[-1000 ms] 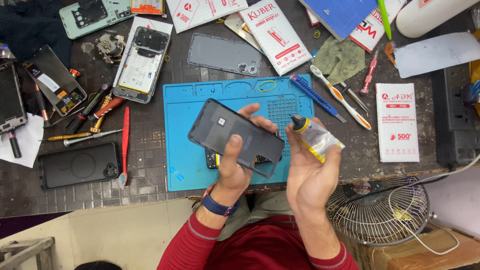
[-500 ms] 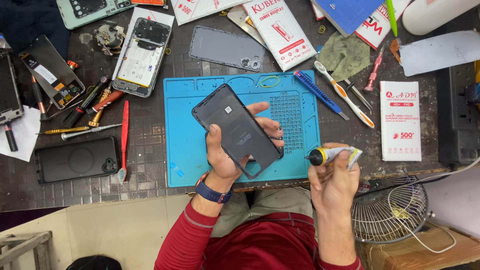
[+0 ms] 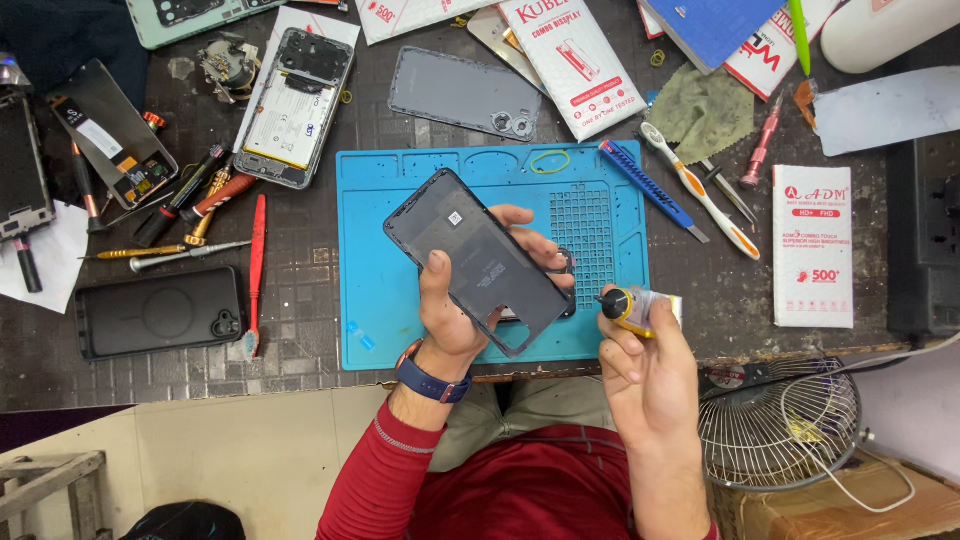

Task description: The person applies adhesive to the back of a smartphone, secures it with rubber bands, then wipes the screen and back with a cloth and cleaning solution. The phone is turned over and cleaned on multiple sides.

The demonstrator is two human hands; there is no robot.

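Left hand (image 3: 462,305) grasping a dark phone back cover (image 3: 478,258), inner face up and tilted, thumb on the near long edge and fingers wrapped under the far edge. The cover is held in the air over the blue work mat (image 3: 380,290), clear of it. Right hand (image 3: 645,365) clenched around a small glue tube (image 3: 640,308) with a yellow collar and dark nozzle; the nozzle points toward the lower corner of the cover, near it but not touching. No glue line can be made out on the cover.

Step in hand, as judged: the cover is presented for adhesive, with the tube brought up beside it. The next move would call for the nozzle to meet the cover's rim, a light squeeze, and a steady left hand so that the bead keeps to the edge.

Surroundings on the table (image 3: 300,350): beside the mat on the left, a red-handled tool (image 3: 256,262), several screwdrivers (image 3: 185,215) and a black phone case (image 3: 160,312). Beyond the mat, an opened phone (image 3: 295,105) with its battery exposed and a grey back panel (image 3: 462,94). To the right, a blue utility knife (image 3: 653,188), a white and orange tool (image 3: 700,203) and a white parts box (image 3: 812,245). A small wire-guard fan (image 3: 780,425) stands below the table edge.
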